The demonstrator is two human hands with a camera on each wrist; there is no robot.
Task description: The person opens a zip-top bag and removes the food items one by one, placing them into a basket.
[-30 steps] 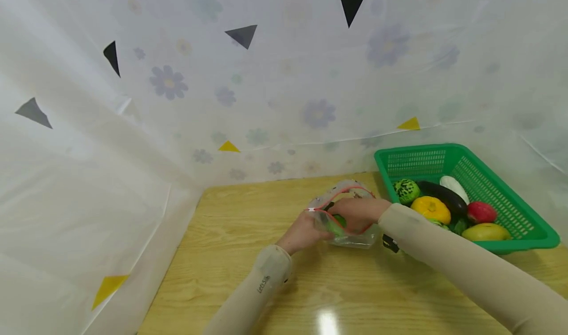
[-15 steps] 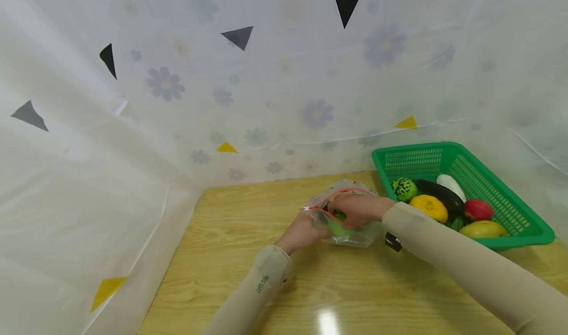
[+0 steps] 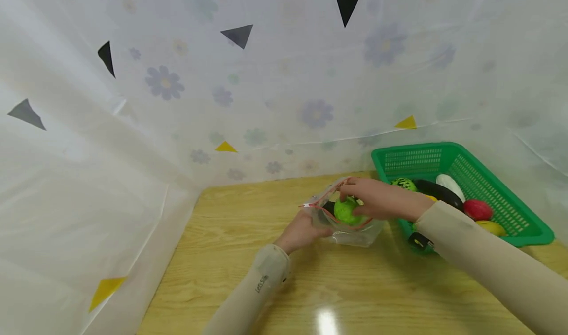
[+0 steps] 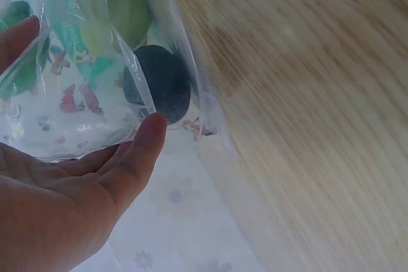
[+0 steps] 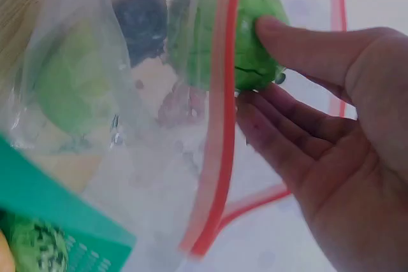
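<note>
- The round bright green fruit (image 3: 346, 211) sits right at the mouth of the clear plastic zip bag with the red seal strip (image 3: 350, 229), half in and half out, above the pale wooden surface (image 3: 248, 236).
- The right hand (image 3: 377, 200) has it pinched, thumb on one side and fingers curled under the other; the right wrist view shows the fingertips (image 5: 268, 132) on the fruit (image 5: 245, 36) right next to the red strip (image 5: 220, 93).
- The left hand (image 3: 301, 232) cups the bag from below and behind, thumb (image 4: 137, 151) pressed on the film, fingers curled round the plastic.
- Risk, as I see it: the film is thin and slack, so if the left hand's hold slips the mouth could fold shut against the fruit and snag it.
- Another: the pinch is only on the fruit's edge; smooth and round, it could pop loose and roll across the surface.
- Inside the bag there is also a dark round thing (image 4: 158, 84) and a paler green piece (image 5: 70, 84), crowding the fruit close to the opening.
- Just to the right stands a green plastic mesh basket (image 3: 488, 182), close behind the right forearm, holding a dark long aubergine (image 3: 437, 189), a white piece (image 3: 450, 184), a red fruit (image 3: 477, 208) and a yellow one (image 3: 493, 226).
- That basket rim is the nearest obstacle; a wide swing of the right arm could clip it.
- A white flowered sheet (image 3: 266, 93) walls in the back and left.
</note>
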